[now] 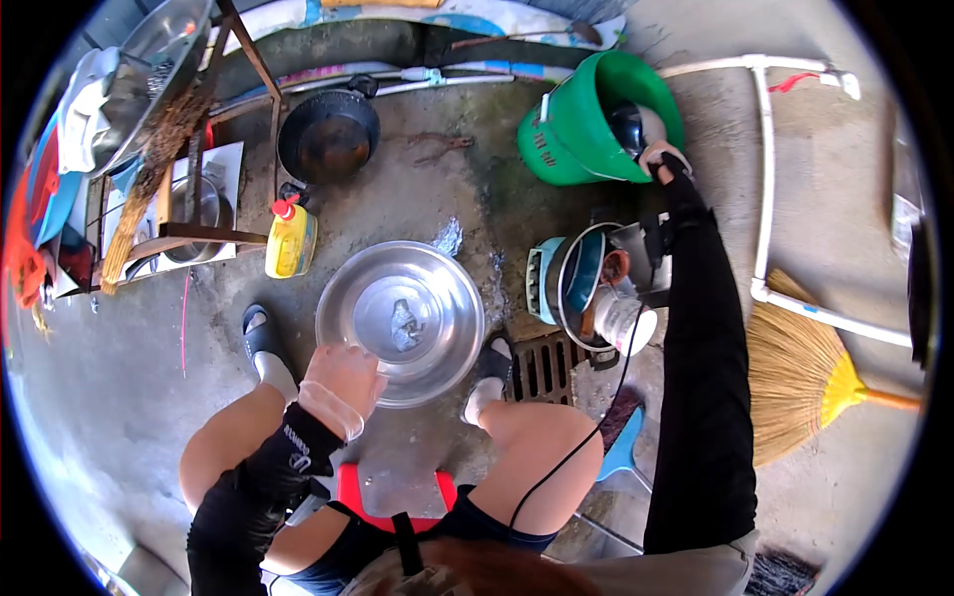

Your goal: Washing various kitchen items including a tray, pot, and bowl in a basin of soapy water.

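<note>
A wide metal basin (452, 368) stands on the floor between my feet, with a crumpled silvery piece (405, 325) lying in it. Over the basin's near left rim is my left hand (340, 385), fingers curled and turned from view, a clear plastic band at the wrist. Whatever it may hold is hidden. To the far right, a green bucket (566, 134) leans with its mouth toward the right. My right hand (664, 159) reaches to its near rim, closed at the edge of a dark rounded vessel (626, 129) partly inside. Its exact kind is unclear.
A yellow bottle (290, 240) and a black pan (330, 137) sit left of centre. Right of the basin, a pot (561, 288) of dishes stands by a drain grate (545, 370). White pipe (763, 199) and a straw broom (805, 368) lie at right. A red stool (353, 497) is below me.
</note>
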The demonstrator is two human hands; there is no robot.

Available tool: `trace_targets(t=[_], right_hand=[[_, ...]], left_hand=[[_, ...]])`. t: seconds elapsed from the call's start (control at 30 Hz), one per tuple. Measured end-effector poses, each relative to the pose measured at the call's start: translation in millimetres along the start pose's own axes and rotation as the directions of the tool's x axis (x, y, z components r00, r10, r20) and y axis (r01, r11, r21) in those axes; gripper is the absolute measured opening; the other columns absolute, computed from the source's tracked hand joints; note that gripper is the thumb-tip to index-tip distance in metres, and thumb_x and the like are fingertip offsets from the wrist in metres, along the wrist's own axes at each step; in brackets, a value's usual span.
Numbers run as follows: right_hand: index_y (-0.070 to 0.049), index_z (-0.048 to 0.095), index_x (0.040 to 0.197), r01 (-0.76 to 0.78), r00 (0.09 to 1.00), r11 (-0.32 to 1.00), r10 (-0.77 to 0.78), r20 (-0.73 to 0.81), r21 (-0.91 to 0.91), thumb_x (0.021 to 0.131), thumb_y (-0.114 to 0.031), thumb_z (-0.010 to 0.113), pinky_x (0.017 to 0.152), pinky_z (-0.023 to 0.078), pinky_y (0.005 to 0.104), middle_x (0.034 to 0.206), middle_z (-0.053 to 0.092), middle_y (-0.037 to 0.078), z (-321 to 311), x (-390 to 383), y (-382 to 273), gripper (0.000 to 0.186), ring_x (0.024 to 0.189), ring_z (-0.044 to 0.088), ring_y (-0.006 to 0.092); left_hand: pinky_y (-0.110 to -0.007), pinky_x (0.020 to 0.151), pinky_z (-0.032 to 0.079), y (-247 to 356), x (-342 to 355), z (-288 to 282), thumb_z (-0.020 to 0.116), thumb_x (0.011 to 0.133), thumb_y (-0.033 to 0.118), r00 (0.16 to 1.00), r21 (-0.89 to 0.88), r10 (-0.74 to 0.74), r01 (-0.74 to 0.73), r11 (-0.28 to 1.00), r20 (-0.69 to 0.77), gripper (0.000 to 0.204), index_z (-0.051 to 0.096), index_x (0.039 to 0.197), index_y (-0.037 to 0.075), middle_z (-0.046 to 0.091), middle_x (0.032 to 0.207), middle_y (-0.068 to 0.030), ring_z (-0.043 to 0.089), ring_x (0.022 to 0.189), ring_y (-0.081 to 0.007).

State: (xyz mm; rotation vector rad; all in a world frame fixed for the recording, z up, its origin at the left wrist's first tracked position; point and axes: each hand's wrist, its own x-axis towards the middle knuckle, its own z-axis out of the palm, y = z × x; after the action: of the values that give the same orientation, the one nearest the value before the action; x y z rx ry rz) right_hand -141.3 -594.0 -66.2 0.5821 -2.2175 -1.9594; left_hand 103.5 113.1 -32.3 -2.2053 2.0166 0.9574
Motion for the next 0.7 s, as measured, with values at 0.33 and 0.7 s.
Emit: trace_targets(t=[0.33, 0.7], right_hand=[[-0.013, 0.045, 0.071, -0.006, -0.197, -0.469, -0.866, -0.46, 0.883, 0.09, -0.013, 0.04, 0.035, 0.027, 0.0273, 0.058, 0.043, -0.003, 67, -113, -6, 0.019, 0.036, 0.032, 0.0113], [-0.011, 0.045, 0.071, -0.296, -0.064, -0.729, -0.629, -0.774, 0.617, 0.091, -0.015, 0.044, 0.033, 0.021, 0.0227, 0.053, 0.042, -0.007, 136, -103, 61, 0.021, 0.032, 0.025, 0.0077]], left_hand=[[-0.04, 0.084, 0.041, -10, 1, -8, 0.055, 0.083, 0.03, 0.992, -0.041, -0.1, 0.103, 0.994, 0.08, 0.024, 0.058, 0.089, 0.007, 0.061, 0.088, -0.0092, 0.058, 0.089, -0.0267], [-0.041, 0.079, 0.043, -1, -20, 4, 0.055, 0.083, 0.031, 0.991, -0.014, -0.083, 0.085, 0.996, 0.101, 0.024, 0.06, 0.085, 0.008, 0.062, 0.084, -0.0088, 0.059, 0.087, -0.0258]])
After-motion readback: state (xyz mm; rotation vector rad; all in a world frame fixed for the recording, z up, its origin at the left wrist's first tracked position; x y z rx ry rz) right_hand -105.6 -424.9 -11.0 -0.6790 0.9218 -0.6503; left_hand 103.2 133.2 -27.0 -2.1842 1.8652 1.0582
